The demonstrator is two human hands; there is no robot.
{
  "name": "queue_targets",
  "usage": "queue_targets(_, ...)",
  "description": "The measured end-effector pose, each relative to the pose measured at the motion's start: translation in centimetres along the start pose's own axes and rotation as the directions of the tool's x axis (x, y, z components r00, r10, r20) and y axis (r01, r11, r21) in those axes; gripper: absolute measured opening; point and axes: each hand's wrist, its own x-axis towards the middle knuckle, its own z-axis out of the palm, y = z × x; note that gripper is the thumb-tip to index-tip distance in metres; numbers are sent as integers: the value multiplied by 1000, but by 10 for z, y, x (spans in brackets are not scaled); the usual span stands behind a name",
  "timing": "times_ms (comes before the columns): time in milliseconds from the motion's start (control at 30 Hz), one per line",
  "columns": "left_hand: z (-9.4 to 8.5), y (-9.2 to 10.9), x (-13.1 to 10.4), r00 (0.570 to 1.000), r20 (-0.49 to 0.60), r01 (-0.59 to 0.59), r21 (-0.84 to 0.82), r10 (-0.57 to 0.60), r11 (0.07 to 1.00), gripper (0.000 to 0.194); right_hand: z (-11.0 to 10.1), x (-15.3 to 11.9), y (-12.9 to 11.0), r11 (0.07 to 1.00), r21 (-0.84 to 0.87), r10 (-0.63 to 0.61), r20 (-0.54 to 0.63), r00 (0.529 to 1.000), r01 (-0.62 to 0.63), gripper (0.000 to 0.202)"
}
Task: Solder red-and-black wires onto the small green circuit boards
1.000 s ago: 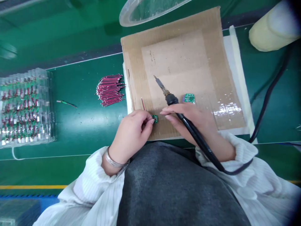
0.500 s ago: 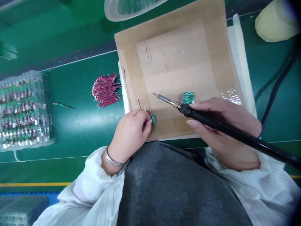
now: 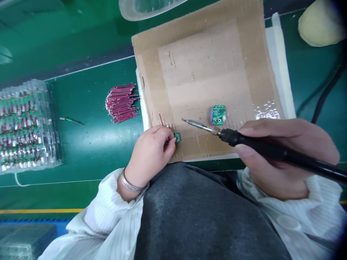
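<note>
My left hand pinches a small green circuit board over the near left part of the cardboard; the fingers hide most of it. A red wire sticks up beyond my fingertips. In my right hand is a black soldering iron, held like a pen. Its metal tip points left and sits a little above and right of the held board, apart from it. Another green circuit board, with something purple under its left edge, lies on the cardboard beyond the iron.
A pile of red and black wires lies left of the cardboard. Farther left are a short wire bundle and stacked clear trays filled with parts. A clear plastic container stands at the back; a black cable runs at right.
My right hand has drawn the soldering iron back to the right and slightly nearer to me, uncovering the second board. My left hand stays put with the small board.
</note>
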Motion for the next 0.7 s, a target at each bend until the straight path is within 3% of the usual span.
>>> queue_targets(100,2,0,0,1000,-9,-1,-21,0,1000,10,-7,9,-6,992,91,-107,273,956,85,18)
queue_targets(133,3,0,0,1000,-15,0,-31,-1,1000,10,-10,11,-6,989,85,-144,287,947,125,19)
queue_targets(233,4,0,0,1000,-30,0,-56,-1,998,10,-12,11,-4,969,9,-241,271,932,248,20)
queue_targets(300,4,-1,0,999,-36,-3,-60,1,998,11,-9,10,-1,946,1,-308,316,898,324,18)
queue_targets(367,4,-1,-1,999,-40,-7,-59,5,998,11,-3,8,-1,930,-16,-350,267,898,368,18)
queue_targets(500,3,-1,-1,999,-40,-5,-53,3,999,11,9,6,-4,934,-75,-336,149,930,349,21)
queue_targets(700,5,-1,0,999,-40,-3,-57,1,998,11,13,5,-9,952,-58,-286,172,943,299,20)
